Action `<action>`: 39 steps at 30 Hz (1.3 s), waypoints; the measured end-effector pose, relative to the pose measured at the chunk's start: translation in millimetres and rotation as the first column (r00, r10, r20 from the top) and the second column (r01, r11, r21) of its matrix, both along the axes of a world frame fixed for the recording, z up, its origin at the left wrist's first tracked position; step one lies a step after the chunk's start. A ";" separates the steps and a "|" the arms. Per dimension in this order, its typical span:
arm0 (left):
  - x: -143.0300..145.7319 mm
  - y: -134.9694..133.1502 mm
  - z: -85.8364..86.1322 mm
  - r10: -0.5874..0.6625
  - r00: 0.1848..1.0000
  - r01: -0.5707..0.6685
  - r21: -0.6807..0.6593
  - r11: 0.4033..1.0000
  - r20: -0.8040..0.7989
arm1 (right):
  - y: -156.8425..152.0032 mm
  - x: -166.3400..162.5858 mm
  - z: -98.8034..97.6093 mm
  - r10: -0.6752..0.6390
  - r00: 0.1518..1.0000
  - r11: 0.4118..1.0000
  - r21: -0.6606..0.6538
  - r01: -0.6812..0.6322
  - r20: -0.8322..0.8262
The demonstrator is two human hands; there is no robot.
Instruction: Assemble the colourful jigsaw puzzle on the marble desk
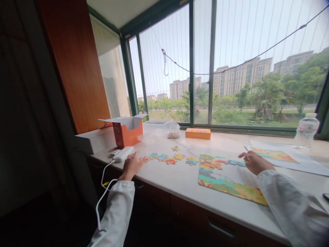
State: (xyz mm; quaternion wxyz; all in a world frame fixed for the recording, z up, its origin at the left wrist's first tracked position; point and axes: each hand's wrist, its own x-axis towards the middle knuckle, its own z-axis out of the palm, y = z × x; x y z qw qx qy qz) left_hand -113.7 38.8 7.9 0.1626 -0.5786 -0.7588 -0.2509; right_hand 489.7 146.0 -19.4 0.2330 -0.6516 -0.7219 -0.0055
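A partly assembled colourful jigsaw puzzle (226, 181) lies on the white countertop (180, 178) in front of me. Several loose puzzle pieces (171, 158) are strung out to its left. My left hand (132, 164) rests on the counter at the left end of that row, fingers curled over a piece near its fingertips. My right hand (254, 162) sits at the puzzle's upper right edge, fingers pinched together on a blue piece (235, 163). Both arms wear white sleeves.
An open orange box (127, 132), a white box (94, 140), a clear plastic bag (160, 132) and a flat orange box (197, 133) stand along the window. A white power bank (123, 153) with cable lies at left. A printed sheet (273, 154) and water bottle (307, 130) are at right.
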 end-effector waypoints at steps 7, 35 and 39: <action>-18.7 -8.1 -5.4 -0.172 0.961 0.187 -0.053 0.981 0.216 | 2.0 1.8 -2.0 0.030 0.999 1.000 0.007 -0.030 0.029; 102.2 -53.9 12.6 -0.757 0.643 0.722 0.237 0.650 0.119 | -110.0 -227.0 47.4 0.750 0.662 0.645 0.199 -0.737 0.020; 124.6 -49.4 20.3 -0.811 0.575 0.780 0.227 0.584 0.109 | -111.7 -236.9 56.4 0.774 0.632 0.615 0.198 -0.763 0.033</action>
